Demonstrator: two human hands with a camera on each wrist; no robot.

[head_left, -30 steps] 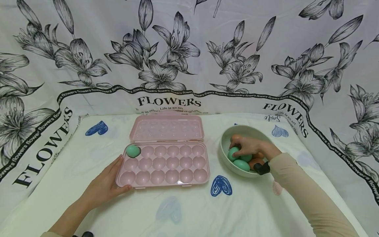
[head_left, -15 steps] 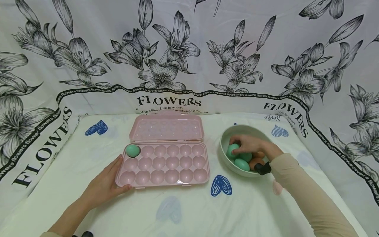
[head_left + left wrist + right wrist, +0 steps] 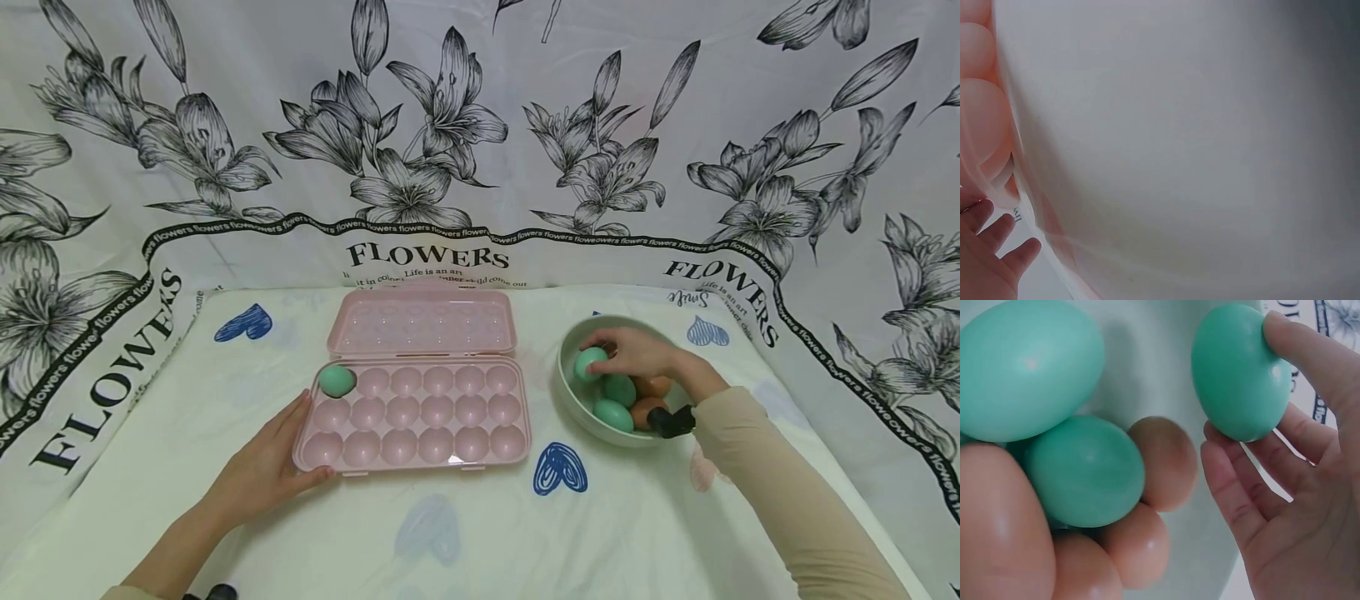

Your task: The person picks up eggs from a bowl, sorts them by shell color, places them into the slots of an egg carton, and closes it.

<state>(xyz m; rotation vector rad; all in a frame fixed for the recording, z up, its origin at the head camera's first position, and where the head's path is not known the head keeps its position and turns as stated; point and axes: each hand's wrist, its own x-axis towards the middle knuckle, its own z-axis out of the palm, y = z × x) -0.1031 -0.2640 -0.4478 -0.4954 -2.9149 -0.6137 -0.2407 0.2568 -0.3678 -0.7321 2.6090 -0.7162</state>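
Observation:
A pink egg carton (image 3: 526,417) lies with its lid folded back, one green egg (image 3: 337,381) in its far-left cup. My left hand (image 3: 255,471) rests at the carton's left side, fingers along the edge and thumb at the front corner; in the left wrist view, the fingers (image 3: 996,232) look extended beside the carton. At the right, inside the pale green bowl (image 3: 567,406), my right hand (image 3: 637,354) pinches another green egg (image 3: 1241,372) between thumb and fingers, raised off the other eggs. Below it sit green eggs (image 3: 1085,472) and several brown eggs (image 3: 1163,462).
White cloth with blue heart prints (image 3: 561,469) covers the surface. Behind hangs a flower-printed curtain (image 3: 450,125). The carton's lid (image 3: 422,323) lies behind its cups. A black strap or device (image 3: 670,422) sits at my right wrist.
My right hand has lifted the pinched green egg slightly, exposing more of the eggs beneath it. The left hand and the carton have stayed in place.

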